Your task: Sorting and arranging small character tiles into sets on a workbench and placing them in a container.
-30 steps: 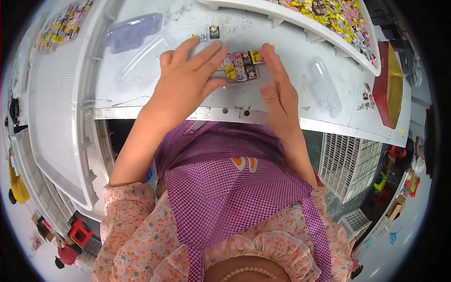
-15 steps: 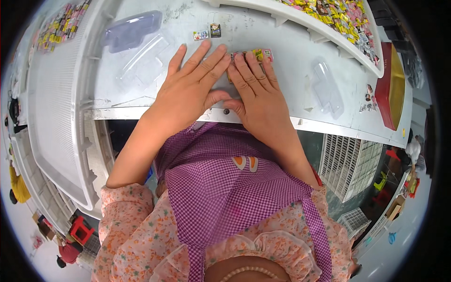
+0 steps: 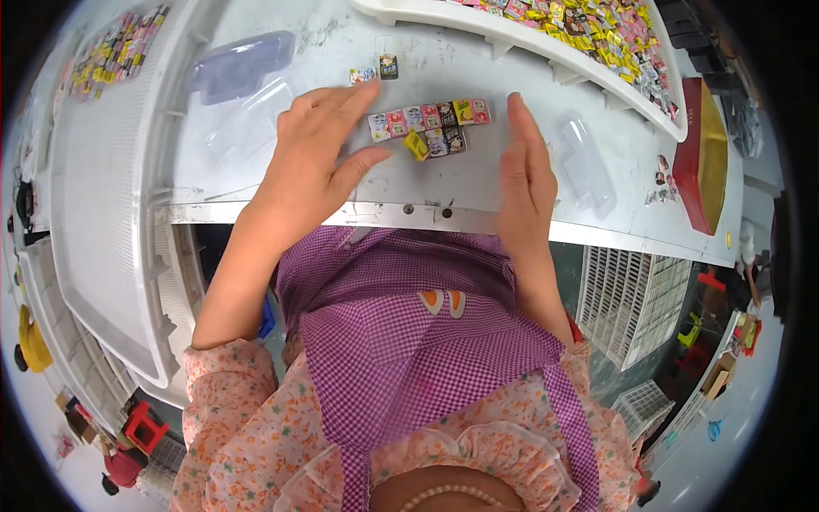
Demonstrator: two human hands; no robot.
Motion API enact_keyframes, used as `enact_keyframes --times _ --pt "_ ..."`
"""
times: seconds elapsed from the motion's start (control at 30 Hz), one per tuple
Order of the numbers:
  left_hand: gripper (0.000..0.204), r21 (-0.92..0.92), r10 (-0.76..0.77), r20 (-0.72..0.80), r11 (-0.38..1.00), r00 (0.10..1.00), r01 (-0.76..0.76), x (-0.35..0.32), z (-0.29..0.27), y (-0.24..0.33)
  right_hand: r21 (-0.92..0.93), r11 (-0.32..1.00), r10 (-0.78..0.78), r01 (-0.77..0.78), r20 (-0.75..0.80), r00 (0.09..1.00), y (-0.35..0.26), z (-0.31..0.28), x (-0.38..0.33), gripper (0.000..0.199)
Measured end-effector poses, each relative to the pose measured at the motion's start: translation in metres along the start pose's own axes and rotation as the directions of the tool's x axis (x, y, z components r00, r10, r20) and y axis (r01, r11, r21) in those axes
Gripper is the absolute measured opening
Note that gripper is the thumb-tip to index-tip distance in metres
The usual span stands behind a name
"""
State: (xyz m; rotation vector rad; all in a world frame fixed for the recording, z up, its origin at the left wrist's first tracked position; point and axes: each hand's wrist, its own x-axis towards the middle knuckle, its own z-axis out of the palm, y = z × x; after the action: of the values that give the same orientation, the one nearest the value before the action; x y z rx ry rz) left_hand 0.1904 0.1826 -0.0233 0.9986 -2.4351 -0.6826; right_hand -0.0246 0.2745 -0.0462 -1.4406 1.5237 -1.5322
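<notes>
Several small wrapped blocks [image 3: 426, 115], pink, white, black and yellow, lie side by side in a long row on the white table, with a shorter row [image 3: 447, 141] against its near side. One yellow block [image 3: 416, 145] sits tilted at the left end of the short row. At the left end of the rows my left hand [image 3: 311, 158] is open, thumb apart from the fingers, holding nothing. My right hand [image 3: 527, 175] stands on edge beyond the right end, fingers stretched and holding nothing. A white-blue block [image 3: 363, 75] and a black block [image 3: 389, 67] lie near my left fingertips.
Clear plastic trays lie on the left [image 3: 243, 64] and right [image 3: 586, 166]. A white bin of wrapped blocks [image 3: 589, 43] stands at the back right, beside a red and gold box [image 3: 701, 158]. A large white mesh tray [image 3: 98, 196] fills the left side.
Both hands were laid flat over the row; they have moved apart, left hand to the left and right hand to the right, uncovering the wrapped blocks.
</notes>
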Motion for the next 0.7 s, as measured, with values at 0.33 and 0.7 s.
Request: enact_keyframes --times 0.33,0.7 --pt "0.056 0.036 0.024 0.023 0.999 0.999 -0.024 0.012 0.002 0.006 -0.637 0.649 -0.236 0.416 0.352 0.906 -0.001 0.021 -0.003 0.045" --pt "0.034 0.268 0.212 -0.040 0.944 0.976 -0.194 -0.006 0.020 0.010 -0.655 0.631 -0.186 0.416 0.394 0.900 -0.003 0.022 -0.005 0.038"
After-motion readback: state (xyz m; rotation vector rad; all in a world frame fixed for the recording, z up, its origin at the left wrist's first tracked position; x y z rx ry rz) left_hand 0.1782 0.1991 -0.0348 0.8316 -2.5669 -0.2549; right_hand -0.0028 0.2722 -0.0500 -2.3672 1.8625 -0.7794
